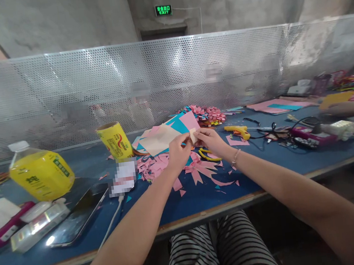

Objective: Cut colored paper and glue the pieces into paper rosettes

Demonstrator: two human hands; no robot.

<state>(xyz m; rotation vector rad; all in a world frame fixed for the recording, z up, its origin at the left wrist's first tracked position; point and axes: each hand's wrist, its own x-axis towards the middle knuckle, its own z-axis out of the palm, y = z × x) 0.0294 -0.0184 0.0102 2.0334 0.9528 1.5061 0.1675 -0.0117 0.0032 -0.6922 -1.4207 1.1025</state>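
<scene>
My left hand [181, 150] and my right hand [209, 140] meet above the middle of the table, both closed on one small cream piece of paper [193, 136]. Under and around them lie pink paper strips and scraps [155, 166], some cut with pointed ends. Just behind, cream, pink and blue paper sheets [160, 139] overlap in a loose pile. Yellow-handled scissors [210, 155] rest below my right hand, partly covered. A heap of pink and blue paper bows [207, 115] sits farther back.
A yellow glue gun [237, 132] with a black cord lies right. On the left stand a yellow cardboard tube [115, 142] and a bottle of yellow liquid [39, 171]; a phone [78, 217] lies nearer. Another person's hand [338, 110] is far right. A perforated metal screen [170, 77] borders the table.
</scene>
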